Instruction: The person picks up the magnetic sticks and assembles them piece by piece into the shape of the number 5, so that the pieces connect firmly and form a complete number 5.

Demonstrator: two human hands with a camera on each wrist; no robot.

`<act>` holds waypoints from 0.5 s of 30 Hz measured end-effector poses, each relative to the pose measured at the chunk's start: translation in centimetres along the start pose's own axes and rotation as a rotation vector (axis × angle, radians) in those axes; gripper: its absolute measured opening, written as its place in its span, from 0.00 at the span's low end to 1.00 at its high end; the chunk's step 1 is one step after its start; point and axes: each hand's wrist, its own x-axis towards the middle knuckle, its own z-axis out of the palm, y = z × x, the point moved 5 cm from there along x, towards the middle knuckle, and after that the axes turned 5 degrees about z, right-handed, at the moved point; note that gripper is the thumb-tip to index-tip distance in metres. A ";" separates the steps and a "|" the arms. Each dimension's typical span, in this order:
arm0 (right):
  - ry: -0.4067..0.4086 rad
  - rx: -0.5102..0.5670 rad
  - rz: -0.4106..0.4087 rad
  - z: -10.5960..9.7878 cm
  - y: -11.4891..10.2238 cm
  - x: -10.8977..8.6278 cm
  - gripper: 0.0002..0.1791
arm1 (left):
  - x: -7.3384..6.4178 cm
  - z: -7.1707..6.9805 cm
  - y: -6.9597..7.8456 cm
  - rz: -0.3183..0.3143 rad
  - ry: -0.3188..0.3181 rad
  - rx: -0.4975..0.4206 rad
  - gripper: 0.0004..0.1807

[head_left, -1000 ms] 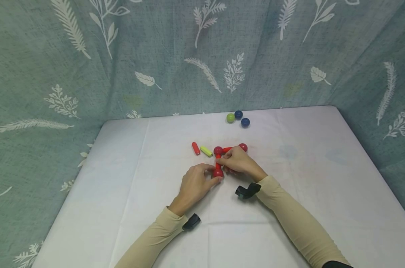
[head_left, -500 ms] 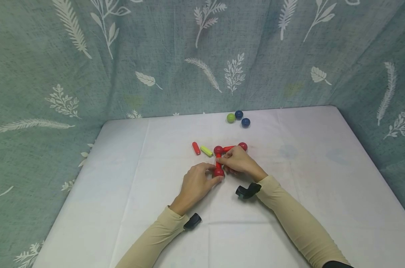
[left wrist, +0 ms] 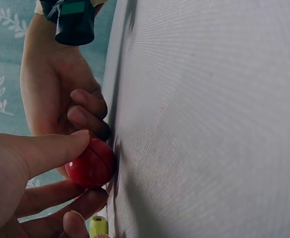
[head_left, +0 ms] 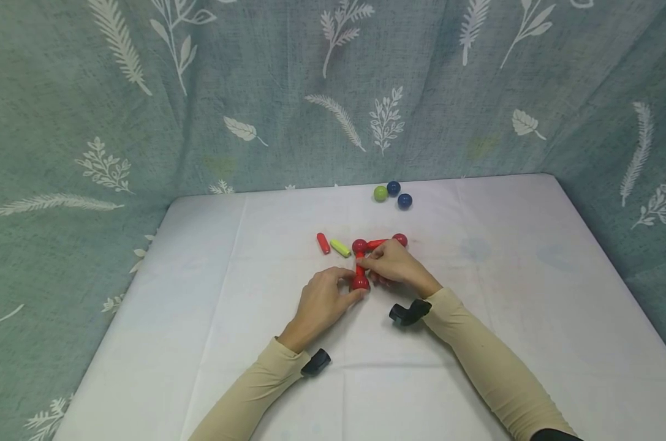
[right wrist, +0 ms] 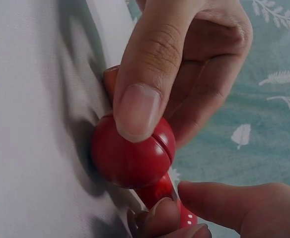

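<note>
In the head view, red balls and red rods form an L. Its near ball (head_left: 360, 282) sits between the thumb and fingers of my left hand (head_left: 320, 301). My right hand (head_left: 393, 264) pinches the red rod (head_left: 360, 267) joining that ball to the corner ball (head_left: 359, 246). A second red rod (head_left: 375, 244) runs right from the corner to the end ball (head_left: 400, 239), partly behind my right hand. The left wrist view gives my left thumb on the red ball (left wrist: 91, 166). Seen from the right wrist, right fingertips grip the rod (right wrist: 157, 192) just beyond the ball.
Left of the L lie a loose red rod (head_left: 323, 243) and a yellow-green rod (head_left: 340, 248). Toward the back edge of the white-covered table (head_left: 255, 343) rest a green ball (head_left: 380, 193) and two blue balls (head_left: 404, 201). A patterned curtain (head_left: 277, 92) hangs behind.
Almost nothing differs: the whole scene shifts by a few pixels. Both hands keep their hold on the red ball and rod.
</note>
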 end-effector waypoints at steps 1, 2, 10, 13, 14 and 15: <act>0.001 -0.005 -0.003 -0.1 0.0 0.0 0.19 | 0.0 0.0 0.0 0.000 0.000 -0.001 0.24; 0.002 -0.010 -0.003 -0.1 0.0 0.0 0.19 | 0.0 0.0 0.0 -0.001 0.000 0.000 0.24; 0.039 -0.006 -0.010 -1.6 -0.2 0.0 0.19 | -0.1 0.0 0.0 0.008 -0.004 -0.008 0.23; 0.060 0.022 -0.043 -2.5 -0.7 0.0 0.18 | 0.0 0.0 0.0 0.007 -0.001 -0.009 0.23; 0.068 0.026 -0.056 -2.8 -0.9 0.0 0.18 | 0.0 0.0 0.0 0.005 -0.001 -0.008 0.23; 0.078 0.025 -0.069 -3.1 -1.2 0.0 0.19 | 0.0 0.0 0.0 0.004 -0.002 -0.007 0.23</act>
